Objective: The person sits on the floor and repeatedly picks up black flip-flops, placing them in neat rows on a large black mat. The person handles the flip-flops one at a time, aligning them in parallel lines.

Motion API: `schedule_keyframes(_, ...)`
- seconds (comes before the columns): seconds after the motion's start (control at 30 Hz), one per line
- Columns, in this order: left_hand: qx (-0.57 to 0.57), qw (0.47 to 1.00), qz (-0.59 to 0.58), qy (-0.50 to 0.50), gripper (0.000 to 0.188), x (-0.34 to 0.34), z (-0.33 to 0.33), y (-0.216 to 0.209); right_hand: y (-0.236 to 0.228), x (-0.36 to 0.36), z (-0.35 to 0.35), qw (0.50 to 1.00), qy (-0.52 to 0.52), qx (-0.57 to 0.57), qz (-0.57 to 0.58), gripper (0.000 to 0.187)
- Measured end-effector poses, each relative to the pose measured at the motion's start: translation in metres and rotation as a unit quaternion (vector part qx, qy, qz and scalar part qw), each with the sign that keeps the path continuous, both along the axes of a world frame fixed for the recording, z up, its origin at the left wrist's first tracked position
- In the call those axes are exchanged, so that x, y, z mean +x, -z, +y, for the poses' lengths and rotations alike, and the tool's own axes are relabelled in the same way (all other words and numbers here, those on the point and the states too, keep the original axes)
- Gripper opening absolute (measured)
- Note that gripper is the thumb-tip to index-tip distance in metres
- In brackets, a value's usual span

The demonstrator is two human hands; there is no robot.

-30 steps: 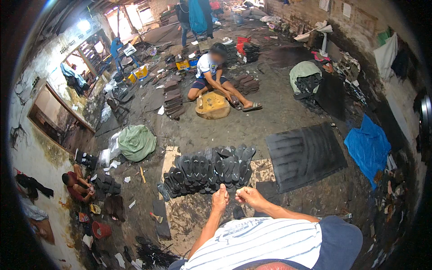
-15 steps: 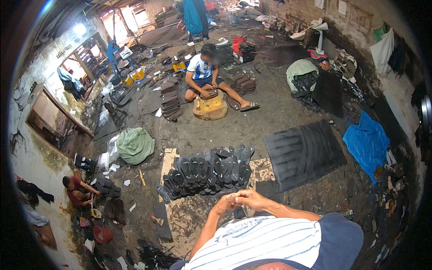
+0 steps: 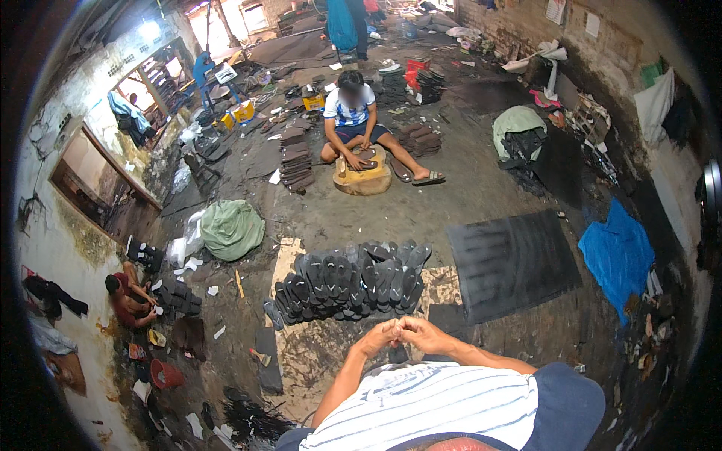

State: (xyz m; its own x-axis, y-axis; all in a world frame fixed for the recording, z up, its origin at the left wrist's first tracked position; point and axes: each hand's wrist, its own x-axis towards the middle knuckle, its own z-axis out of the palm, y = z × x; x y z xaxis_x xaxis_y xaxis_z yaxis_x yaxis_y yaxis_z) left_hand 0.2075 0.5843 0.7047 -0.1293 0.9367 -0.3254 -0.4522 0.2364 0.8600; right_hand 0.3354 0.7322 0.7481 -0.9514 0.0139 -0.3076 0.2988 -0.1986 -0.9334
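My left hand (image 3: 377, 337) and my right hand (image 3: 421, 333) meet in front of my chest, fingertips pinched together. Whatever lies between the fingers is too small to make out. A small dark piece shows just below them, and I cannot tell whether they touch it. Just beyond the hands stand rows of black flip-flops (image 3: 350, 279), packed upright on a patterned sheet (image 3: 301, 368). One grey flip-flop (image 3: 272, 313) lies apart at the left end of the rows.
Right of the flip-flops lies a black rubber sheet (image 3: 515, 263), with a blue tarp (image 3: 617, 252) beyond. A seated person (image 3: 350, 120) works on soles at a wooden block (image 3: 361, 180). Another person (image 3: 131, 297) crouches at left near a red bucket (image 3: 165, 373). A green covered bundle (image 3: 232, 229) sits left.
The view has shifted slightly. My hands stay together, the fingers a little rearranged. The seated person bends over the block with the hands moved; the crouching person's arms have moved too.
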Motion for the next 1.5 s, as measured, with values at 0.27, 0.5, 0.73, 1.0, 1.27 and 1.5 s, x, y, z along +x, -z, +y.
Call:
schedule_keyframes(0.27,0.036,0.964,-0.079,-0.252,0.036,0.001,0.001,-0.006,0.017,-0.021,0.002,0.978,0.166,-0.127,0.013,0.020)
schedule_keyframes(0.5,-0.024,0.911,-0.091,-0.401,0.055,-0.013,-0.003,0.021,0.019,-0.032,-0.007,0.987,0.147,-0.071,-0.009,0.023)
schedule_keyframes(0.73,-0.023,0.756,-0.197,-0.624,0.085,-0.055,0.018,0.052,0.001,-0.046,-0.057,0.872,-0.058,0.393,0.287,0.056)
schedule_keyframes(1.0,-0.072,0.659,-0.249,-0.706,0.078,-0.078,-0.001,0.065,-0.018,-0.044,-0.054,0.810,-0.128,0.483,0.308,0.054)
schedule_keyframes(1.27,-0.070,0.695,-0.224,-0.680,0.071,-0.077,0.002,0.052,-0.028,-0.036,-0.055,0.795,-0.160,0.538,0.231,0.057)
schedule_keyframes(1.5,0.011,0.725,-0.219,-0.653,0.052,-0.054,0.018,0.043,-0.031,-0.053,-0.056,0.846,-0.123,0.501,0.139,0.060)
